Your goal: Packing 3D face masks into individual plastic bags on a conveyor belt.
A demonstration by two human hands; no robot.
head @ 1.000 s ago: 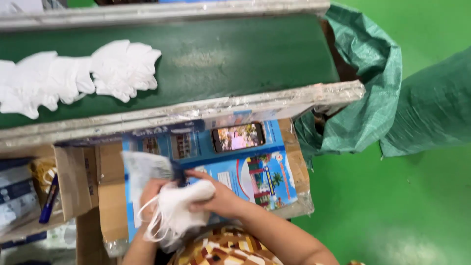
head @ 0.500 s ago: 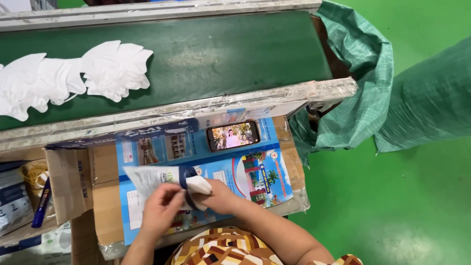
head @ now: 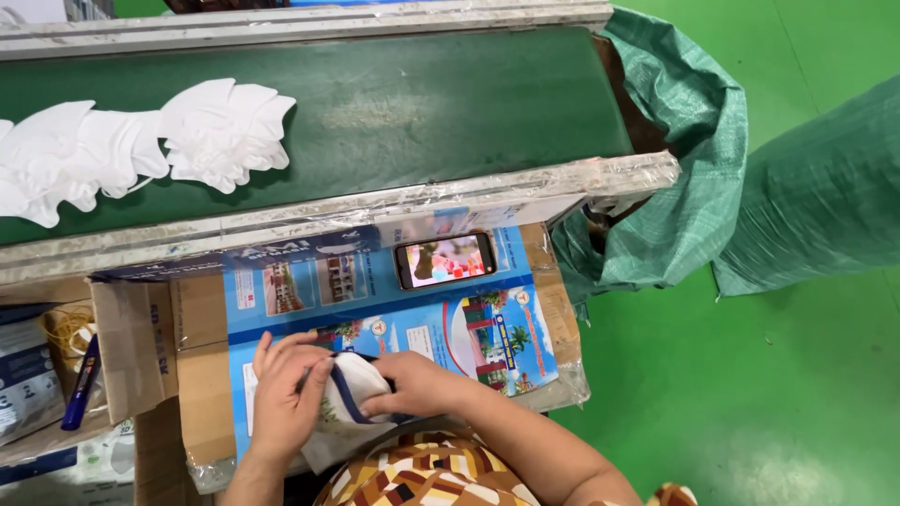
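Both of my hands press on a small white packet with a dark blue edge (head: 352,389), which lies on a blue printed cardboard sheet (head: 469,328) near the bottom of the head view. My left hand (head: 281,394) lies flat over the packet's left side. My right hand (head: 412,384) grips its right side. Above them, two piles of white face masks (head: 220,131) lie on a dark green conveyor belt (head: 422,103).
A phone with a lit screen (head: 443,260) rests on the blue sheet. An open cardboard box at the left holds rubber bands (head: 66,328) and a blue pen (head: 80,384). Green woven sacks (head: 684,187) hang at the belt's right end, above a green floor (head: 750,403).
A second ago my hands held a bunch of loose white masks; now they press a compact packet flat on the blue sheet. The masks on the belt have shifted right.
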